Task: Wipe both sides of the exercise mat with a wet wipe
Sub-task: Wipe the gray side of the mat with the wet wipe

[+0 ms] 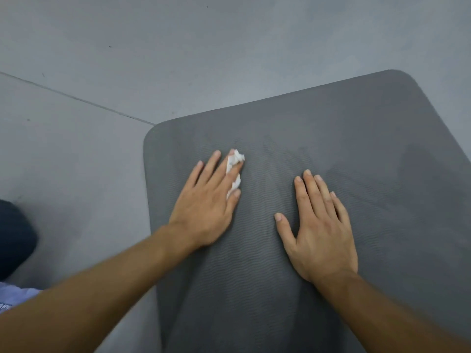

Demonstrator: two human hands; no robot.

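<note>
The left hand (204,202) presses a crumpled white wet wipe (238,157) with straight fingers onto the dark grey ribbed foam exercise mat (356,138) near its rounded far-left corner, the right hand (323,230) spread flat alongside, grey floor (178,59) beyond.

We can read no text, label, brand, number or sign here. We do see a few dark printed marks on the pale cloth (15,298) at the lower left edge, but the frame cuts them off and they are too blurred for us to make out.
</note>
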